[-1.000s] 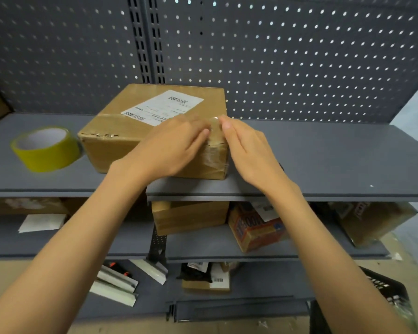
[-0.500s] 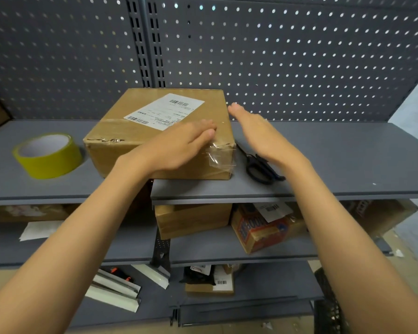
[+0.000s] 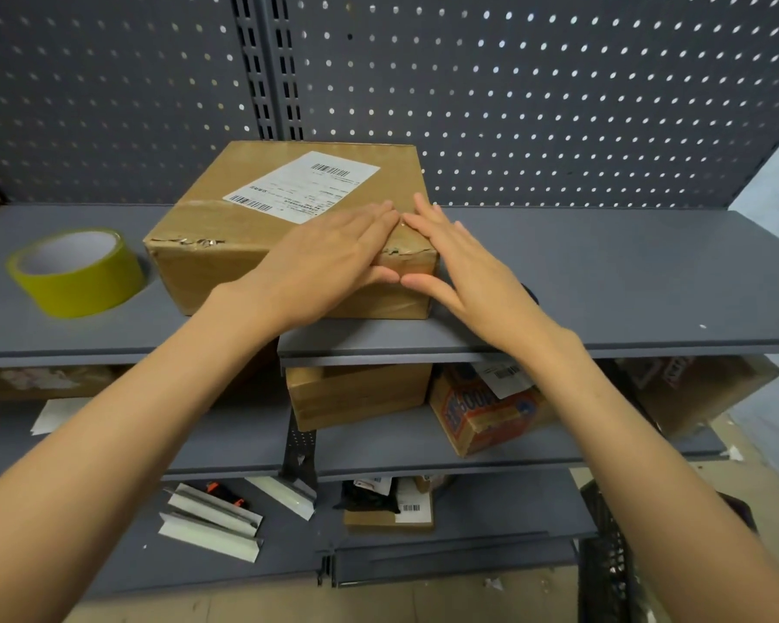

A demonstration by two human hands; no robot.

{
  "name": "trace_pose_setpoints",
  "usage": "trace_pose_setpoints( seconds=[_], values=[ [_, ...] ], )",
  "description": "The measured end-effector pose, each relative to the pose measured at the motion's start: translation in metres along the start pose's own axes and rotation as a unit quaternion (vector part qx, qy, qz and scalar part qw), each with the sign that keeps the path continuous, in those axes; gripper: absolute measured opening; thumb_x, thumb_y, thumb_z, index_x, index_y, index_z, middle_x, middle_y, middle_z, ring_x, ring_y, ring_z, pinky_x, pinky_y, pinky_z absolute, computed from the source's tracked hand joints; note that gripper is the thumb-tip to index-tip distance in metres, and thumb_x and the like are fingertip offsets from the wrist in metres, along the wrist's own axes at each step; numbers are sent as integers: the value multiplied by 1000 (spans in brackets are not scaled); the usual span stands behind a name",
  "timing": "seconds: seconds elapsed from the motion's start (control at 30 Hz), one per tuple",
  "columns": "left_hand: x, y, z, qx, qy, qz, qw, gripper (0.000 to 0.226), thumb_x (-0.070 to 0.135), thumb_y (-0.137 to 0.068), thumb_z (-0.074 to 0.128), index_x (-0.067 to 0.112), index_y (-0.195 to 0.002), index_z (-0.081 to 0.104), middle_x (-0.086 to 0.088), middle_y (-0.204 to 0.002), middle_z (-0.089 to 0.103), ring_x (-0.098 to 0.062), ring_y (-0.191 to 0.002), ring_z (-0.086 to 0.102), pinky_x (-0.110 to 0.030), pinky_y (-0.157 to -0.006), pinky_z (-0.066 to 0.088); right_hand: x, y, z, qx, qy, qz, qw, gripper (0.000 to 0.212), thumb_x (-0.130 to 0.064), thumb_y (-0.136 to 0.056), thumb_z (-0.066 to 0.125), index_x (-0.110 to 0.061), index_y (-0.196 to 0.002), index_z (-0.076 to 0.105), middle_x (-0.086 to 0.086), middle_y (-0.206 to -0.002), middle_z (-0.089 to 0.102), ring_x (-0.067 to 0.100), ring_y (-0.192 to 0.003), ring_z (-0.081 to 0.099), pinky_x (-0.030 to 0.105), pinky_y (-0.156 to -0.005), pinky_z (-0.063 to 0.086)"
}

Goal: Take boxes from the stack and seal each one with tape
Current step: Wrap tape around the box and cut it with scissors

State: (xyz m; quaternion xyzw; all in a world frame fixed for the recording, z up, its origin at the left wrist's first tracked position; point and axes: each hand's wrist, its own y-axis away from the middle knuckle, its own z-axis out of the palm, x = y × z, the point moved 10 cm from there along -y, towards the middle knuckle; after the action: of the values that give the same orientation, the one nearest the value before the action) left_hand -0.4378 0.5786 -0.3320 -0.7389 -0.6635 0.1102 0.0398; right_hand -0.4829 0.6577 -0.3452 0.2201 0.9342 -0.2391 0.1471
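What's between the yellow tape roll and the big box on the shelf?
Nothing. In the head view, only bare grey shelf lies between the tape roll and the box.

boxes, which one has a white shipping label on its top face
The cardboard box on the top shelf, under both hands. The wooden-looking box and the red printed box sit one shelf lower.

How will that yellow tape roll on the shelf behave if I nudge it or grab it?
The yellow tape roll lies on a flat face on the shelf, so a nudge would probably slide it, not roll it. Tipped onto its round edge, it could roll away. Its wide open core should make it easy to hook with fingers, and it likely stays rigid when lifted.
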Motion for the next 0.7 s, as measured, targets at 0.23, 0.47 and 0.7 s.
trace_pose_setpoints(
  seconds=[0.23,0.47,0.7],
  values=[
    [-2,-1,2,-52,48,3,998,89,45,-88,60,9,-152,10,-8,-161,8,-20,-148,10,-26,-116,8,15,15,8,-60,-135,80,986,90,-22,-91,63,-27,-152,-3,-11,-160,-2,8,-144,17,20,-109,30],
    [11,-16,-7,-14,103,-10,995,74,49,-94,38,7,-151,18,-10,-159,16,-21,-147,17,-28,-115,15,-3,21,18,124,-426,263,857,59,-45,-102,19,-23,-153,-2,-9,-159,8,6,-145,7,16,-105,10],
    [13,-20,2,-16,18,-1,1000,75,48,-95,42,9,-152,12,-7,-161,10,-19,-148,12,-29,-116,11,10,12,33,156,-426,294,842,58,-45,-102,15,-20,-154,8,-3,-160,12,11,-146,10,28,-116,11]
  ],
)
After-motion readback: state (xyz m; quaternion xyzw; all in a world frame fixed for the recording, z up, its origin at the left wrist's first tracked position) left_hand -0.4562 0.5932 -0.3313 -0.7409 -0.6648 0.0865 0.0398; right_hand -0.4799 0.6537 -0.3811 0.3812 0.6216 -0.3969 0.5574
